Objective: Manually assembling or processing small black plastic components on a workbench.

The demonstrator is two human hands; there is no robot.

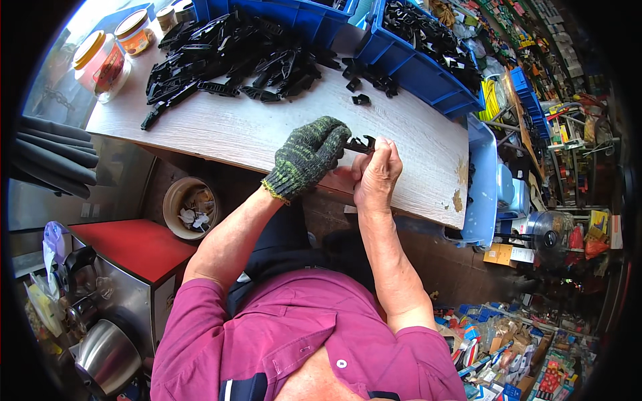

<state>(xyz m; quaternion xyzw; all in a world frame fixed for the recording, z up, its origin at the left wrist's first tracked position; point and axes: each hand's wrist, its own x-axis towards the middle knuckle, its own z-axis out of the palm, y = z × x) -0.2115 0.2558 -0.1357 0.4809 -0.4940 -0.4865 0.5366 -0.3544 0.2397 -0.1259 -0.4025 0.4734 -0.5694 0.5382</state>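
My left hand (309, 152), in a dark green and black knitted glove, is closed round one end of a black plastic part (360, 144). Bare and also closed, my right hand (378, 175) pinches the other end between thumb and fingers. Both hands are above the near edge of the pale wood-grain table (281, 134). Most of the part's left end is hidden by the glove. Beyond the hands lies a big heap of long black plastic parts (221, 60). A few small black pieces (361, 99) are scattered to the heap's right.
Blue crates (428, 73) of black parts stand along the table's back and right. Lidded jars (100, 63) are at the far left corner. Below the table are a waste bin (190, 208) and a red-topped cabinet (134, 247). Another blue bin (483, 180) adjoins the right edge.
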